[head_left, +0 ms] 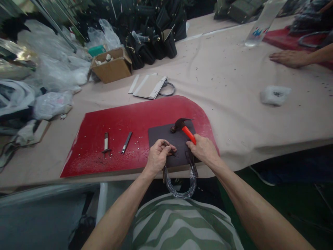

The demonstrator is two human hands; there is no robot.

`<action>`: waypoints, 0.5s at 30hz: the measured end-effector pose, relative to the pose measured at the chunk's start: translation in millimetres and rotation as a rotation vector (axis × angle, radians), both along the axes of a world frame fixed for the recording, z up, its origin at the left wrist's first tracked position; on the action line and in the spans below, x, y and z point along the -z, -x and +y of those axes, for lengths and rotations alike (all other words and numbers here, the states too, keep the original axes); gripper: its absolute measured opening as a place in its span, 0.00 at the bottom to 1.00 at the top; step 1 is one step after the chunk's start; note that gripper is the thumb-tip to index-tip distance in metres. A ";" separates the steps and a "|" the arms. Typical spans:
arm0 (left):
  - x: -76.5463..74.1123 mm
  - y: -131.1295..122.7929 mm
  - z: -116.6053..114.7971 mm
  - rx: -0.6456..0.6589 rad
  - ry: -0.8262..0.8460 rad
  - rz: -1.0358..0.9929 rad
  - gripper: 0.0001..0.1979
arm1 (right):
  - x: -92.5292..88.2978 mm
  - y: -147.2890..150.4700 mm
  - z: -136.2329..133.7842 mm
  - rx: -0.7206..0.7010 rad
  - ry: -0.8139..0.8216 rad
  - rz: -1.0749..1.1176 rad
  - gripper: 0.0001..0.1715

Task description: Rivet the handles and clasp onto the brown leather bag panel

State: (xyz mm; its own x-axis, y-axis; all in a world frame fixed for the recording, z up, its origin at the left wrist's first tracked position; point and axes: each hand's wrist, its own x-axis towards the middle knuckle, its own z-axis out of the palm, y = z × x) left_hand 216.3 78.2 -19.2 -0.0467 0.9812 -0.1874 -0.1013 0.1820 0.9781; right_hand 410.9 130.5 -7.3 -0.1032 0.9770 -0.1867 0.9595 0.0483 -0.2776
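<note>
A dark flat panel (158, 133) lies on the red board (125, 121), with a plastic-wrapped handle (180, 192) hanging over the table's front edge. My left hand (159, 154) pinches a small metal punch (166, 144) over the panel. Its lower tip is close to the panel's surface. My right hand (204, 147) is wrapped round the orange grip of a claw hammer (188, 133). The dark hammer head is above the panel, to the right of the punch. Two more hand tools rest on the board at the left, a fork-ended one (127, 142) and one with a crossbar (106, 143).
Flat pale panels (148, 86) lie behind the board. Farther back are a cardboard box (113, 67) and black bags (153, 45). A white block (275, 95) and a clear bottle (262, 24) stand at the right, near another person's hand (290, 58). Plastic wrap (52, 66) fills the left.
</note>
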 end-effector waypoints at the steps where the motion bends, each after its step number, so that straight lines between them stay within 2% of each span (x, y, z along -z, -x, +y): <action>1: 1.1 -0.4 -0.4 -0.001 -0.007 0.009 0.16 | 0.3 0.0 0.0 0.003 0.001 0.001 0.14; 4: 3.4 -2.0 -3.4 -0.003 -0.067 0.087 0.10 | 1.3 0.0 -0.4 0.007 0.004 0.005 0.14; 7: 4.5 -3.6 -8.7 0.015 -0.195 0.288 0.04 | 1.2 -0.3 -0.8 0.006 0.008 0.021 0.14; 11: 5.7 -4.2 -14.9 0.059 -0.340 0.522 0.05 | -0.7 -2.0 1.2 0.012 0.030 0.107 0.13; 15: 7.4 -3.9 -16.3 0.088 -0.398 0.549 0.06 | -3.4 -5.0 5.1 0.016 0.086 0.232 0.13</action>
State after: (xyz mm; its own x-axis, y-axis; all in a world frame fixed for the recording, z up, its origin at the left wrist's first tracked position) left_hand 220.2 61.9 -26.6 0.0511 0.9749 0.2167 0.4273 -0.2175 0.8776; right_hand 415.8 135.7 -3.9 -0.1375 0.9605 -0.2421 0.8698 0.0002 -0.4934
